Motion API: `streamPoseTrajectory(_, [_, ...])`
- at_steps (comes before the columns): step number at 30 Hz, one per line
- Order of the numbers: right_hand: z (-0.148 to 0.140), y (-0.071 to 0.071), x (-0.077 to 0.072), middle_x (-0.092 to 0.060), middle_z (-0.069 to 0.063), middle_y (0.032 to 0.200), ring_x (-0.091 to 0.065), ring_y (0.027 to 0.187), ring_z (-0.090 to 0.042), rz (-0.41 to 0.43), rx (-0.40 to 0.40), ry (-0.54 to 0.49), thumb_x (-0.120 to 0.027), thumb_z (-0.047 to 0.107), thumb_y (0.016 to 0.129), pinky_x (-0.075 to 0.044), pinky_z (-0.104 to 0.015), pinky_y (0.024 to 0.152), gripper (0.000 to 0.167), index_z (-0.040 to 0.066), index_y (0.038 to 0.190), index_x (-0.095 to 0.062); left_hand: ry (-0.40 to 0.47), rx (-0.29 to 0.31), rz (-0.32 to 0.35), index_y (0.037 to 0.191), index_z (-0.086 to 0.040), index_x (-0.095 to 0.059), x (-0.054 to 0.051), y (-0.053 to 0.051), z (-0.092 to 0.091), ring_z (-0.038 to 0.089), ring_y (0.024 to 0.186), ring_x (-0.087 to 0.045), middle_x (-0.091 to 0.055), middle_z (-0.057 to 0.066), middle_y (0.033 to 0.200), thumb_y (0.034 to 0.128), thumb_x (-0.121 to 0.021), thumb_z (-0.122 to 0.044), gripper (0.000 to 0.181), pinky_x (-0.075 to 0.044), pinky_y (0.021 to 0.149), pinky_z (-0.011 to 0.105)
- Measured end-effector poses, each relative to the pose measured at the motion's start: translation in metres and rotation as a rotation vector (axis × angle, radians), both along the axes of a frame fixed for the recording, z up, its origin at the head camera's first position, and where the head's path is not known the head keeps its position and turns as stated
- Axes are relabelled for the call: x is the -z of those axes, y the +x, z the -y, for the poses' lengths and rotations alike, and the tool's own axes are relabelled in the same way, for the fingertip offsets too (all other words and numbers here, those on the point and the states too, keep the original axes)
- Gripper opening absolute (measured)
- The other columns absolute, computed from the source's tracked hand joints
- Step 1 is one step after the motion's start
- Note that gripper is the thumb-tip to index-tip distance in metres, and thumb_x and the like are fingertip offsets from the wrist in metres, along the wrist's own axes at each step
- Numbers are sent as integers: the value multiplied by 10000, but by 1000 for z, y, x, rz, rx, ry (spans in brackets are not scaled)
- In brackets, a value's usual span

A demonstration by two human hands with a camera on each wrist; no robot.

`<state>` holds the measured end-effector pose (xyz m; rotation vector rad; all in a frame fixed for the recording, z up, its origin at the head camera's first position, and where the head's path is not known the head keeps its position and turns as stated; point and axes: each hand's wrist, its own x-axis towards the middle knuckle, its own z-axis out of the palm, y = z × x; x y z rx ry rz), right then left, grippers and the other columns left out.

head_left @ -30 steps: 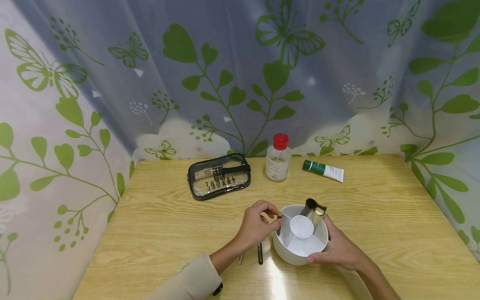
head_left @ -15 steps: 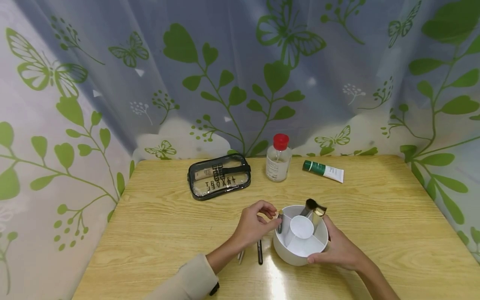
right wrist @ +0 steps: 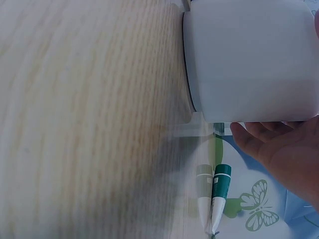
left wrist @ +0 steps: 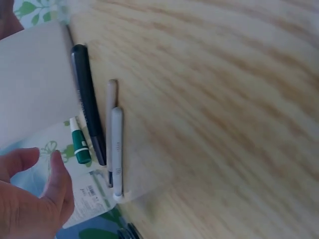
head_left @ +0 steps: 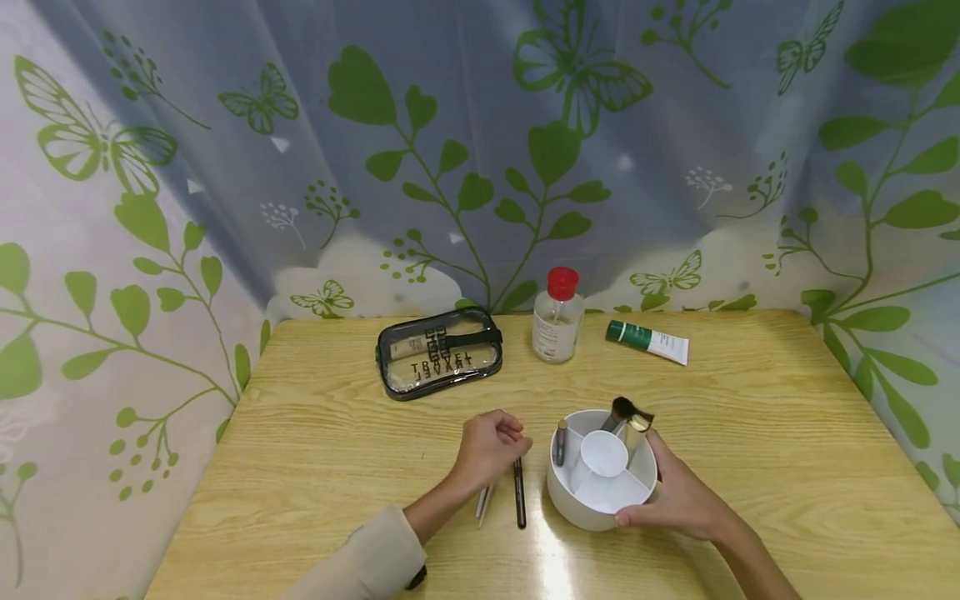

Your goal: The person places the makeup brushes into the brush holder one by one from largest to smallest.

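In the head view my right hand [head_left: 682, 498] grips the outer wall of a round white divided organizer [head_left: 588, 518], fingers behind and thumb in front. A makeup brush [head_left: 621, 410] with dark bristles stands in its back compartment beside a gold-collared brush [head_left: 637, 423]. A short grey stick with a yellowish end [head_left: 560, 446] leans in the left compartment. My left hand [head_left: 487, 450] is off the organizer, above a dark pen [head_left: 521, 502] and two pale slim sticks [head_left: 483, 505]. In the left wrist view its thumb and finger stand apart with nothing between them.
Farther back on the wooden table [head_left: 315, 467] lies a clear travel pouch [head_left: 442, 358] with black edging. A clear bottle with a red cap [head_left: 557, 325] stands right of it, then a green and white tube [head_left: 647, 340]. A patterned curtain [head_left: 480, 167] hangs behind.
My left hand has let go of the grey stick, which stays in the organizer's left compartment, and has moved left over the pens. My right hand keeps its grip.
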<state>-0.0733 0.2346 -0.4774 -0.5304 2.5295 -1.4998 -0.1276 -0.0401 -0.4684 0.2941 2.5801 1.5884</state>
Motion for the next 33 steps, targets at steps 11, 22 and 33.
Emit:
streamPoseTrajectory(11, [-1,0,0,-525,-141,1287,-548,1060,-38,13,-26,-37,-861,159,621,-471,-233,870,1140,249,1504,-146,-219,17,-46,786,41,-642,13,3,3,68,574,-512,-628,50,654,717,-713,-11,113,-449,527,171])
streamPoseTrajectory(22, [0,0,-1,-525,-141,1288,-545,1066,-37,26,-24,-37,-862,167,624,-470,-236,871,1129,230,1501,-153,-357,59,-72,493,-196,-235,16,9,-6,38,427,-183,-151,-119,469,623,-572,80,455,-152,376,161])
streamPoseTrajectory(33, [0,0,-1,-527,-147,1283,-547,1057,-32,22,-20,-34,-863,162,620,-473,-236,869,1128,206,1500,-159,-443,80,-34,461,-173,-332,19,11,-14,60,383,-336,-300,-85,439,617,-596,65,388,-277,316,175])
